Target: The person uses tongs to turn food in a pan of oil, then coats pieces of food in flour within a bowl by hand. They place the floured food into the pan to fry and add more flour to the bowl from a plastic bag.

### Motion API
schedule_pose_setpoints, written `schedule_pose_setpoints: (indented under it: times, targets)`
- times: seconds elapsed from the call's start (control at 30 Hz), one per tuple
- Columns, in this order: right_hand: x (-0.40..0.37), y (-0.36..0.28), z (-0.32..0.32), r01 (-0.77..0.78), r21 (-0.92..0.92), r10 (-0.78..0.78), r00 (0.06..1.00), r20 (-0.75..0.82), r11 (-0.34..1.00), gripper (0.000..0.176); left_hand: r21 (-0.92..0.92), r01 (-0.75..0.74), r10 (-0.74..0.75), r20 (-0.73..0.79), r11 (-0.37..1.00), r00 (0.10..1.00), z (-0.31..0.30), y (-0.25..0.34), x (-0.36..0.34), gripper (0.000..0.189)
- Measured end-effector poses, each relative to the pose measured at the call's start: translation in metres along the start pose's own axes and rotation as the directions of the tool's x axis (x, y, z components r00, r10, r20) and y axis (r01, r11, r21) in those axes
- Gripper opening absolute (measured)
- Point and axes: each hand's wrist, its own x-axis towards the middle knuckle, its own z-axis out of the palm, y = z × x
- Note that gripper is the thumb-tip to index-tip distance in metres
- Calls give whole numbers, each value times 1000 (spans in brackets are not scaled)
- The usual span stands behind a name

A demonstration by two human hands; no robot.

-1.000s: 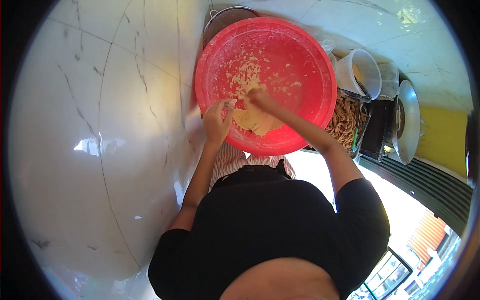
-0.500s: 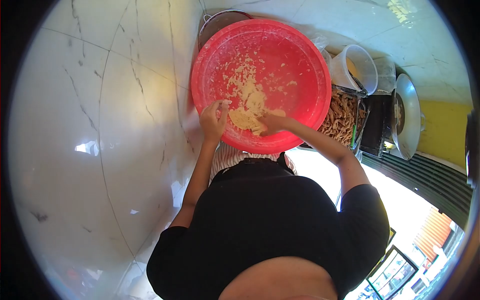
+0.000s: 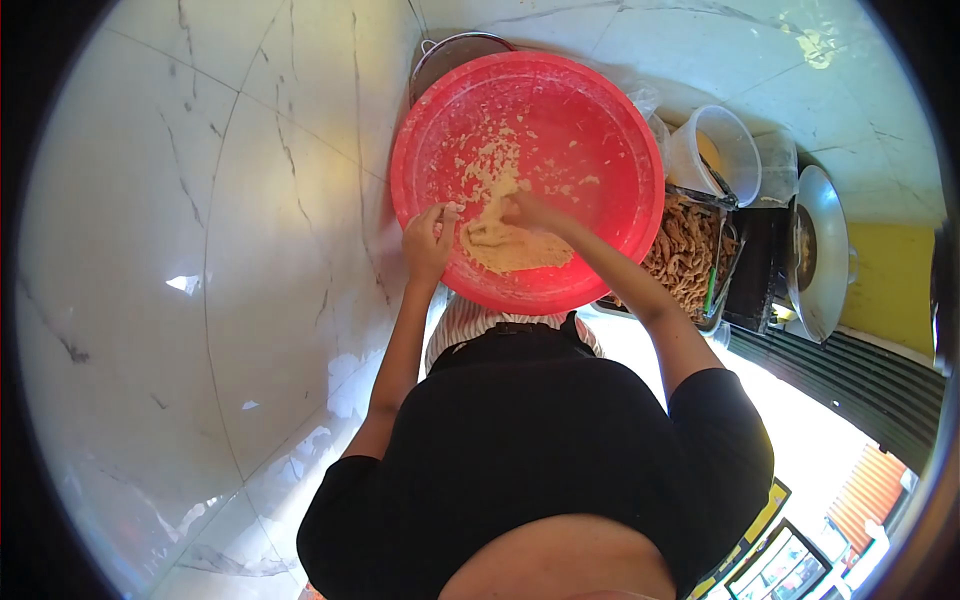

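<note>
A large round red basin (image 3: 625, 160) stands in front of my body, its inside dusted with flour. Pale yellow dough (image 3: 520, 250) lies in its near part, with loose crumbs spread toward the far left. My left hand (image 3: 430, 240) is at the basin's left near rim, fingers bent around the edge and dusted with flour, the thumb apart from them. Inside the basin, my right hand (image 3: 527, 212) is over the far edge of the dough, among the crumbs; its fingers are blurred and partly hidden.
Right of the basin is a tray of brown fried strips (image 3: 683, 250) with green-handled tongs (image 3: 712, 285). Behind it stands a clear plastic tub (image 3: 728, 150). Farther right is a metal wok (image 3: 825, 255). A marble-patterned wall (image 3: 280, 250) rises at the left.
My right hand has moved away from my body, from the dough's near right part to its far side. More of the dough shows. The whole view has shifted slightly.
</note>
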Motion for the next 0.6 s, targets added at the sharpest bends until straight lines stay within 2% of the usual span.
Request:
schedule_pose_setpoints:
  times: [0.03,0.07,0.13,0.17,0.23,0.27,0.33,0.37,0.43,0.57,0.6]
  targets:
    - [7,2,6,101,-26,-104,980,-167,995,55,13,0,0,4,1000,1000,0,0,0,28]
    - [13,3,16,103,-23,-105,980,-167,994,55,24,0,0,10,1000,1000,1,-1,-1,28]
    - [18,2,30,428,-197,-461,872,-167,882,55,37,-3,3,12,999,1000,0,1,-2,28]
    - [12,4,39,428,-198,-461,871,-169,882,55,47,-6,6,9,999,1000,0,2,-1,28]
    - [-13,0,60,369,-555,-476,878,-55,745,57,50,-21,21,6,999,1000,1,-1,0,28]
    - [-22,-1,66,371,-555,-477,877,-55,745,57,52,-29,28,7,998,1000,2,-4,-1,28]
    - [-38,-6,69,205,-415,-208,977,40,886,59,23,-24,24,4,999,1000,1,-2,-2,26]
    - [-41,-9,67,202,-415,-205,978,39,887,59,-6,-20,20,1,1000,1000,1,-1,-2,24]
    - [-46,-19,59,-35,-238,96,964,248,971,59,10,-18,18,-7,1000,1000,2,-2,-2,25]
    - [-45,-19,29,-6,-194,75,934,351,981,53,36,-12,12,-6,999,1000,0,-1,-2,28]
    - [-48,-27,14,-167,-43,171,915,366,985,49,34,-12,12,-5,999,1000,1,-3,-2,28]
